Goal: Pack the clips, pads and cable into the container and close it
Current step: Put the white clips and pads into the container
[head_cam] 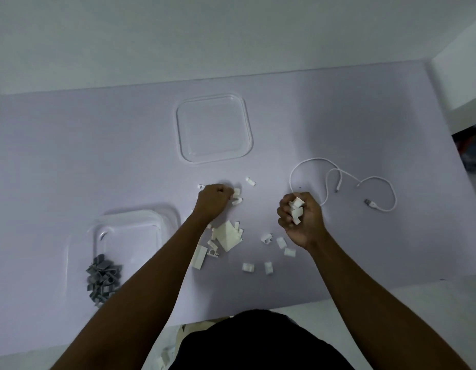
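A clear container (130, 222) stands at the left with a pile of grey clips (103, 279) in its near corner. Its clear lid (214, 129) lies flat further back. White clips (267, 267) and white pads (227, 235) are scattered in the middle of the table. My right hand (301, 220) is closed around several white clips. My left hand (214, 200) is fisted over more white clips (237, 194) at the scatter's far side, and what it grips is hidden. A white cable (346, 180) lies looped at the right.
The work surface is a pale lilac sheet (71, 156) whose near edge runs just in front of my body. A white wall rises behind the table. A dark gap shows at the far right edge (469, 148).
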